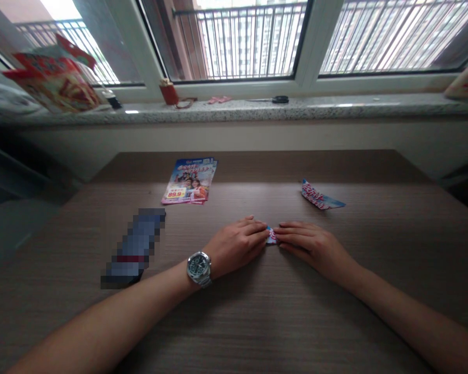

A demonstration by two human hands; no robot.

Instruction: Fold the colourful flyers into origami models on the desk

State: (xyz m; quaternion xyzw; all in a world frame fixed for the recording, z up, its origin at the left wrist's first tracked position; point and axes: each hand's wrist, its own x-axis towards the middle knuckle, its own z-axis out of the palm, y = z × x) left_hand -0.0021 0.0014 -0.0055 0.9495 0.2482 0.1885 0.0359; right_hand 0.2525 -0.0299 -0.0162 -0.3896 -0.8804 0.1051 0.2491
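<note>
A small piece of printed paper (272,236) lies on the table (257,322) between the two hands, and I take it as the centre of the clock. The left hand (237,241) comes to it from the eight o'clock side, with a metal wristwatch (198,266) on the wrist, and the right hand (315,244) comes from four o'clock. On each hand the fingers lie close together, palm down, with the tips upon opposite edges of the paper; whether the thumbs pinch it from below, I cannot tell. It seems held from both sides so that it is flat and does not slide. Toward two o'clock rests a folded printed paper (320,198), apart from the right hand, perhaps put there to be out of the way. At ten o'clock is a small stack of flyers (189,182), nearly aligned, probably to keep them tidy and within reach. At nine o'clock lies a dark oblong object (136,246), hidden by blocks, and at twelve, on the windowsill (315,109), are scissors (278,99), well beyond the working area
</note>
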